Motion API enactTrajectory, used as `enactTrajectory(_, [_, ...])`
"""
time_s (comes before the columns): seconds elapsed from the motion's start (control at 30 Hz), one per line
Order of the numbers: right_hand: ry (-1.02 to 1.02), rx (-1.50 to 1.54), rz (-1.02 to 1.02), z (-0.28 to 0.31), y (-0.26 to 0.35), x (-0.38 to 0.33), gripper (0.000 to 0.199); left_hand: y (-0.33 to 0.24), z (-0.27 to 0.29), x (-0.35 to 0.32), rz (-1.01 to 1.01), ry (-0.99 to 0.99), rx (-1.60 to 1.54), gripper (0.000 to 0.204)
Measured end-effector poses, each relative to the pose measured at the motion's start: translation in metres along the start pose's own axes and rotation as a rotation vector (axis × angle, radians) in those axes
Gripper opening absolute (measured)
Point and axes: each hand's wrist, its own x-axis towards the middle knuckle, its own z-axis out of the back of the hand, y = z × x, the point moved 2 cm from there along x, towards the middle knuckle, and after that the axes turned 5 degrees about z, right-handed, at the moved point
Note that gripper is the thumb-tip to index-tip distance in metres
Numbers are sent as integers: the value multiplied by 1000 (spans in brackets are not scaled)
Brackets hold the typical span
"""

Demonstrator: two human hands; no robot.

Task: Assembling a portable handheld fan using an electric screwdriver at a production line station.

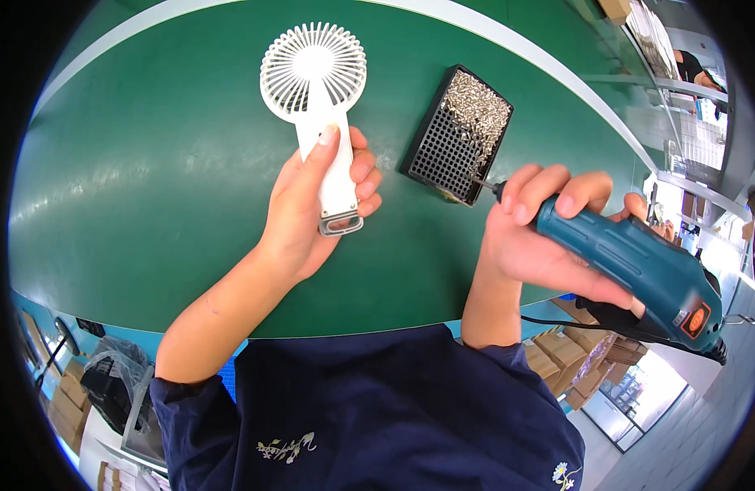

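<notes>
The blue-green power screwdriver [619, 250] is carrying an orange label [698, 319] near its rear, with small dark lettering, and your navy shirt [410, 409] is showing embroidered script on the chest.

Your left hand [300, 196] is reaching forward with the palm turned up, grasping the white handheld fan [322, 119] by its handle; the thumb is lying along the front and the fingers are curling around the right side. Your right hand [541, 233] is gripping the screwdriver, the fingers curling over its body and the thumb stretching back along its underside.

The fan is sitting above the green table [173, 180], left of the black tray [424, 135] of small metal screws [480, 106]. Its round grille is pointing away from you, its looped end toward you, the long axis leaning slightly left at the far end. The screwdriver is slanting leftward, its bit [485, 185] ending at the tray's near right corner; whether they are touching, you cannot tell.
</notes>
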Motion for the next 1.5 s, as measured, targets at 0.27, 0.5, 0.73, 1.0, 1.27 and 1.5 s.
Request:
enactTrajectory(0.27, [-36, -31, 22, 13, -8, -10, 86, -8, 9, 0, 140, 210, -257, 34])
enactTrajectory(0.5, [-102, -109, 31, 14, 0, -1, 88, -5, 2, 6, 180, 276, -305, 35])
enactTrajectory(0.73, [-269, -177, 73, 19, -6, -7, 88, -2, 1, -1, 115, 96, -43, 29])
enactTrajectory(1.0, [-245, -319, 44, 26, -13, -5, 83, -5, -13, -1, 89, -2, 70, 24])
enactTrajectory(1.27, [-290, -352, 4, 25, -20, -7, 83, -3, -6, -5, 114, 16, 61, 18])
enactTrajectory(1.5, [-281, -21, 4, 3, 3, -1, 76, 10, -8, -9, -144, 23, 497, 34])
